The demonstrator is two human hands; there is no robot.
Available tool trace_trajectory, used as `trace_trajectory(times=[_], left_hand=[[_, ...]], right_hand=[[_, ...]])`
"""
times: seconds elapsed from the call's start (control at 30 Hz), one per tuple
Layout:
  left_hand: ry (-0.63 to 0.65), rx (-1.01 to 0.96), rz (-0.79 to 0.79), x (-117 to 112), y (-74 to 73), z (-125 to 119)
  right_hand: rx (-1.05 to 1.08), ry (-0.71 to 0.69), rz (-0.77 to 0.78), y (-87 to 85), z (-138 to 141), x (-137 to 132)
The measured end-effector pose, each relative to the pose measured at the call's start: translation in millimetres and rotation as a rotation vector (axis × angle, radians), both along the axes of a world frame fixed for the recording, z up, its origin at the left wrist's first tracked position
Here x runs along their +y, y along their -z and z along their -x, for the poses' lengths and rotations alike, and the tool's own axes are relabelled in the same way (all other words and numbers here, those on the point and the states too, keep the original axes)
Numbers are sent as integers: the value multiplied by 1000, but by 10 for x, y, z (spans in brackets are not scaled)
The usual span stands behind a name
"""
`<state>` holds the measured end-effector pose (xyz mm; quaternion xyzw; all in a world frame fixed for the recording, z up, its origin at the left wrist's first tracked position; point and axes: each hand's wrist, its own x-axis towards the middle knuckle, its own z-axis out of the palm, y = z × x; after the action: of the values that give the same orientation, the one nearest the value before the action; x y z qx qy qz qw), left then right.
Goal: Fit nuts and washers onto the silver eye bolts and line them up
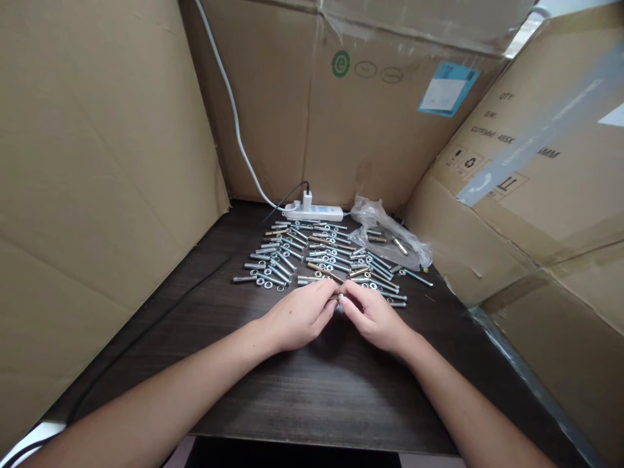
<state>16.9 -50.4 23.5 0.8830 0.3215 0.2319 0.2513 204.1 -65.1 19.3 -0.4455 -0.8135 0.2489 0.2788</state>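
Observation:
My left hand (301, 316) and my right hand (372, 315) meet over the dark wooden table (312, 390), fingertips pinched together on a small metal bolt (340, 297) held between them. Just beyond the fingers lies a spread of several silver bolts, washers and nuts (312, 257), laid out in rough rows. Most of the held bolt is hidden by my fingers.
A clear plastic bag (390, 237) with a few more bolts lies at the back right. A white power strip (312, 211) with a plugged charger and white cable sits at the back. Cardboard boxes (97, 162) wall in the table on the left, rear and right. A black cable (146, 331) runs along the left.

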Motion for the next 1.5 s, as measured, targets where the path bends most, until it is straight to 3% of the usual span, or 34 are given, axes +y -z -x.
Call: trace_trajectory(times=[0.5, 0.73, 0.97, 1.07, 1.17, 1.33, 1.5], left_hand=[[25, 5, -56, -28, -26, -17], [-53, -37, -178, 17, -16, -3], [-18, -206, -73, -3, 25, 13], [-66, -235, -33, -1, 33, 2], [-141, -197, -10, 12, 29, -4], [-135, -96, -31, 30, 10, 7], [-8, -40, -55, 33, -12, 27]], right_hand=[[109, 23, -37, 15, -34, -10], [193, 19, -60, -20, -46, -14], [128, -48, -136, 26, 29, 7], [151, -46, -176, 29, 12, 35], [129, 38, -249, 13, -109, 102], [-14, 342, -375, 30, -599, 436], [-486, 636, -256, 96, -1154, 925]])
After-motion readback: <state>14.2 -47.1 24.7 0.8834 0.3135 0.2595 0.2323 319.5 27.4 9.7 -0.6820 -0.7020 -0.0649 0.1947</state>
